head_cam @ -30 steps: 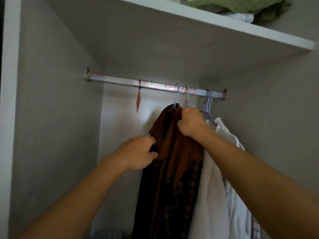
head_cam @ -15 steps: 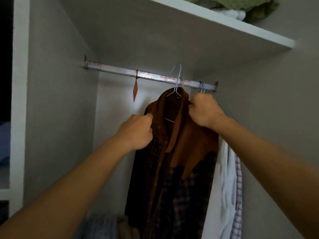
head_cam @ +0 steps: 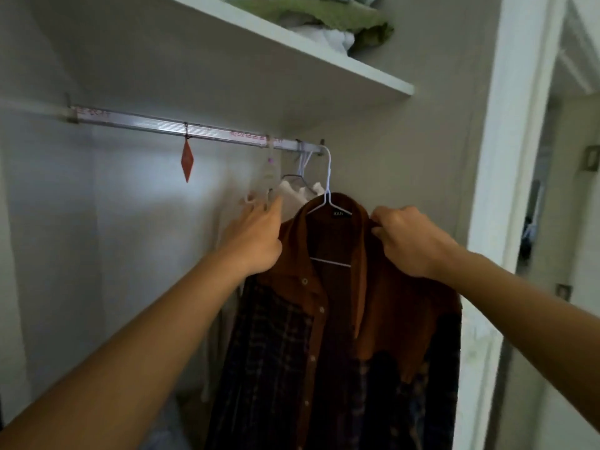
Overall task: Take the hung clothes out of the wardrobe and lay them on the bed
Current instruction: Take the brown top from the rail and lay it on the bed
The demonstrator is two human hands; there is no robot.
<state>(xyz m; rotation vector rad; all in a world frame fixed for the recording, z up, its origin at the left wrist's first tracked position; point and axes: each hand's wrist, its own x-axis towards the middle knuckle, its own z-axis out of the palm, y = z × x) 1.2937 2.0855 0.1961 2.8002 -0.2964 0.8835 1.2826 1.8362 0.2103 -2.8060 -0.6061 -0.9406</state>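
Observation:
A brown shirt with dark plaid panels (head_cam: 324, 319) hangs on a white wire hanger (head_cam: 328, 203). Its hook stands by the right end of the wardrobe rail (head_cam: 156, 126); I cannot tell whether it still touches the rail. My right hand (head_cam: 409, 238) grips the shirt's right shoulder at the collar. My left hand (head_cam: 256, 235) lies against the shirt's left shoulder, fingers stretched up toward the white clothes (head_cam: 298, 193) that hang on the rail behind it.
A red diamond tag (head_cam: 187, 160) dangles from the middle of the rail. The shelf (head_cam: 292, 43) above carries folded green and white fabric (head_cam: 341, 24). The wardrobe's white side frame (head_cam: 513, 157) stands right of the shirt, with a doorway beyond it.
The brown shirt on its hanger has moved right, toward the rail's end, and the white clothes now show behind it. My left hand's fingers have straightened. The view has swung right.

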